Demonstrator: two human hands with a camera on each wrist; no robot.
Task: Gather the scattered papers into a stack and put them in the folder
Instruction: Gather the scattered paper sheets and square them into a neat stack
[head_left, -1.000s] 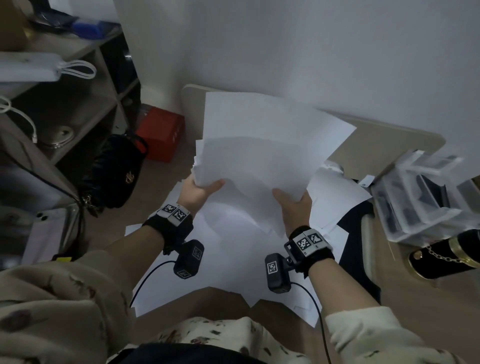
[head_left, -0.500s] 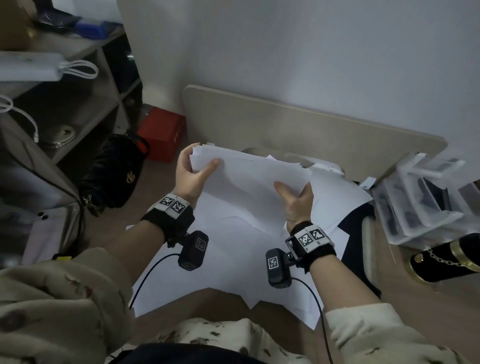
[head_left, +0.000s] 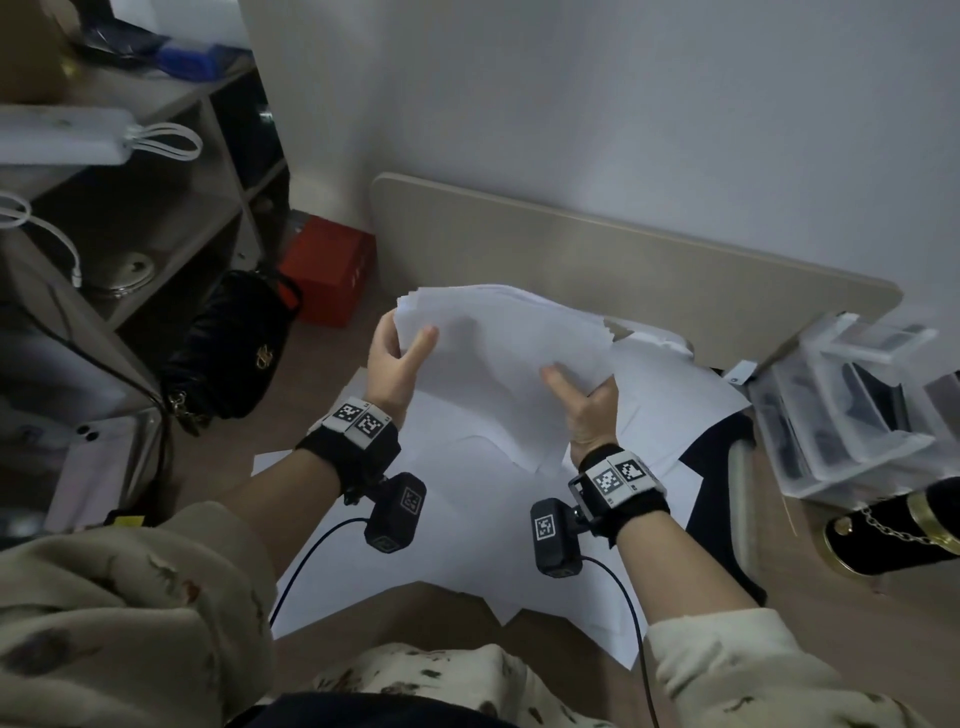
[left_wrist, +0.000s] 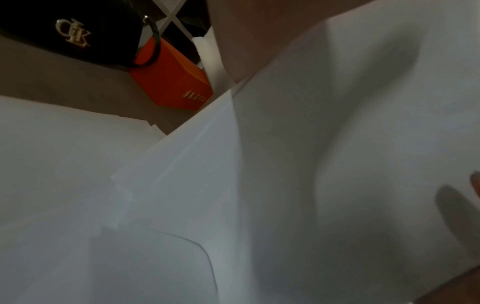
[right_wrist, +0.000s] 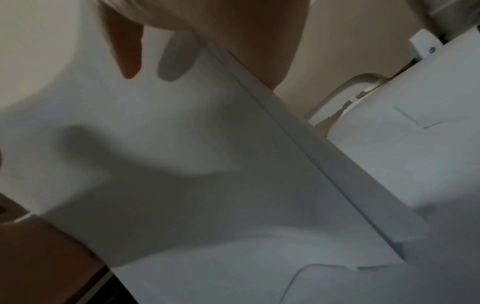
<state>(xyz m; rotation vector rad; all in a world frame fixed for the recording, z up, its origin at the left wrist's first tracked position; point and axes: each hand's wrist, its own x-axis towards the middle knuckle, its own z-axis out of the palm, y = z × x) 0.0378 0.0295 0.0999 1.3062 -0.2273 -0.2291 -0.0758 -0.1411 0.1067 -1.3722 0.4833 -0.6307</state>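
A sheaf of white papers (head_left: 498, 343) hangs between both hands above the floor, its sheets uneven at the edges. My left hand (head_left: 397, 358) grips the sheaf's left edge, thumb on top. My right hand (head_left: 584, 397) grips its right edge, thumb on top. More white sheets (head_left: 457, 525) lie spread on the floor beneath. A dark folder (head_left: 719, 467) lies flat to the right, partly covered by loose sheets. In the left wrist view the held papers (left_wrist: 337, 164) fill the picture; in the right wrist view the sheaf's edge (right_wrist: 298, 144) runs diagonally under my thumb.
A beige board (head_left: 597, 260) leans on the wall behind. A red box (head_left: 324, 267) and a black handbag (head_left: 234, 348) sit on the floor at left, beside a shelf unit (head_left: 130, 208). Clear plastic drawers (head_left: 841, 400) and a black-and-gold cylinder (head_left: 893, 530) lie at right.
The sheaf, upright and fanned a second ago, has tipped down toward flat and drawn together. My left hand has moved up along its left edge.
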